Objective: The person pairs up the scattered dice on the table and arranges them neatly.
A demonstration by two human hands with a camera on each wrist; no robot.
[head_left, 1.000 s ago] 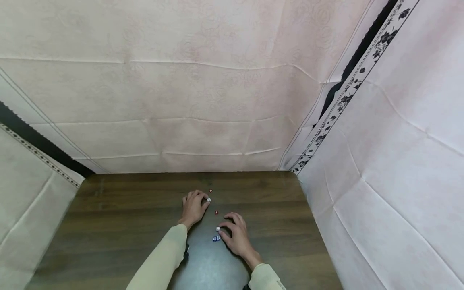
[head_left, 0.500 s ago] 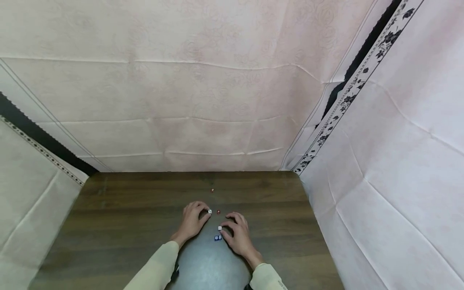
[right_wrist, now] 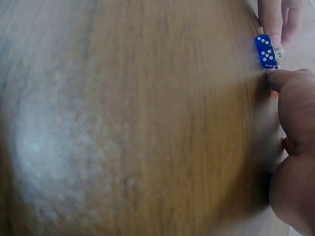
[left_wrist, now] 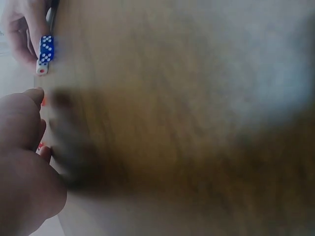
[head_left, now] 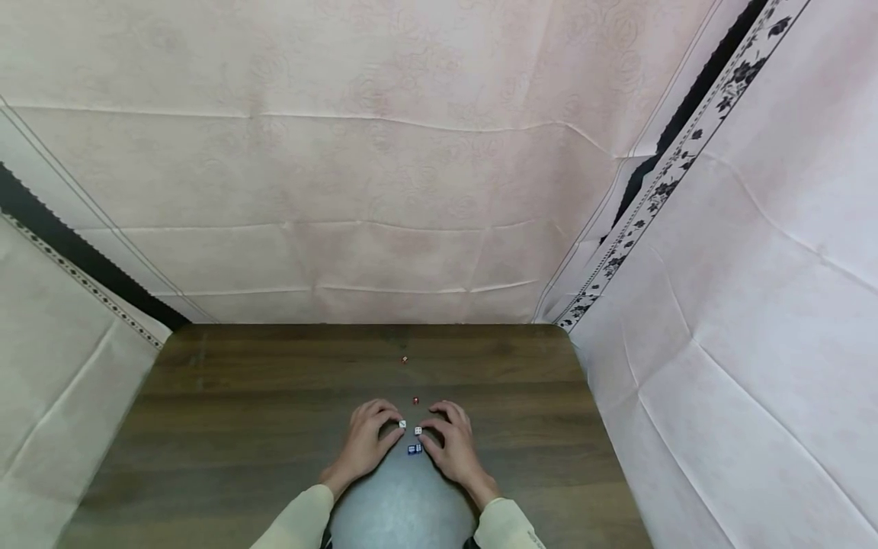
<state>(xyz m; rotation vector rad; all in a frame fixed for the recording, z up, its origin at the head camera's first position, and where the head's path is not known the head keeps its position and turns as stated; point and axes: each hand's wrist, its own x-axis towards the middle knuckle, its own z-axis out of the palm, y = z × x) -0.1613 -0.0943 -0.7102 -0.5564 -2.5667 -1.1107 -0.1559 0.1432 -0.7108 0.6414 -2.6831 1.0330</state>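
On the brown wooden table (head_left: 226, 427), my left hand (head_left: 362, 441) pinches a white die (head_left: 402, 424) between thumb and forefinger. Just right of it, my right hand (head_left: 453, 450) has its thumb and forefinger curled at another white die (head_left: 418, 431). Two blue dice (head_left: 414, 449) lie together in front of that die, close to the right thumb. The right wrist view shows the blue dice (right_wrist: 266, 51) side by side, with the right thumb tip near one end. In the left wrist view, a white die (left_wrist: 42, 69) shows its red single pip beside the blue pair.
One red die (head_left: 415, 400) lies beyond the hands, and a second red die (head_left: 405, 359) sits nearer the table's far edge. Pale cloth (head_left: 411, 175) hangs behind the table, with more cloth (head_left: 741, 366) along the right side.
My left hand has drawn the white die toward me from near the far red die, bringing it close to the other white die. My right hand has stayed in place.
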